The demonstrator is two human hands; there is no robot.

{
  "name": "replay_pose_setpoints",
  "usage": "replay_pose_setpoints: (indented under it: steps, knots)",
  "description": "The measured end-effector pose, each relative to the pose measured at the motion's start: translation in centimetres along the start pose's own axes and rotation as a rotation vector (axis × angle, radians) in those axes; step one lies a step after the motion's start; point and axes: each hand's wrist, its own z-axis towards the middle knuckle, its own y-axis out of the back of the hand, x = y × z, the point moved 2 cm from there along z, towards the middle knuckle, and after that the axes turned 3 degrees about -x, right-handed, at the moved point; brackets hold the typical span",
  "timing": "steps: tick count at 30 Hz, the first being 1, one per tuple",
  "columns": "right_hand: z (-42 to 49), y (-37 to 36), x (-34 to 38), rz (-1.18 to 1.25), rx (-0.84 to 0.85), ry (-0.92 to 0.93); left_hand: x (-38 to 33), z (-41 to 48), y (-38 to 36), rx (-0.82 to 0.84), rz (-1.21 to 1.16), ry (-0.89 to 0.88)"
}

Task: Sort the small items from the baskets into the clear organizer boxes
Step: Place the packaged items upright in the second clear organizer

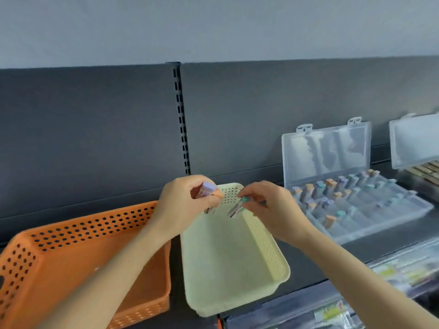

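We face a dark shelf (306, 274) below a grey wall (213, 27). Over the far end of the yellow basket (237, 269), our left hand (180, 203) grips a few capped vials (207, 188) and our right hand (268, 205) pinches a teal-capped vial (238, 206). The orange basket (71, 233) on the left and the far-right organizer box (415, 141) are cut off. The vials are too blurred to read.

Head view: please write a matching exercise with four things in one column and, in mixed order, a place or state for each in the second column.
Column 1
1. orange basket
2. box
3. left hand
4. right hand

Column 2
a. pinches a teal-capped vial
b. lid raised
c. far left on the shelf
d. grips a purple-capped vial

Pairs: 1-c, 2-b, 3-d, 4-a
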Motion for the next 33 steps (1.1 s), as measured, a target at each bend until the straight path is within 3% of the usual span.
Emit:
replay_pose_setpoints:
  steps: [15, 33]
  knots:
    - [-4.5, 15.4, -20.3, 0.014, -0.056, -0.153, -9.7, 3.8, -23.1, 0.02, -0.026, 0.083]
    - [-2.7, 18.2, -27.3, -0.105, -0.069, -0.205, -11.1, 9.6, -29.8, 0.051, 0.008, 0.027]
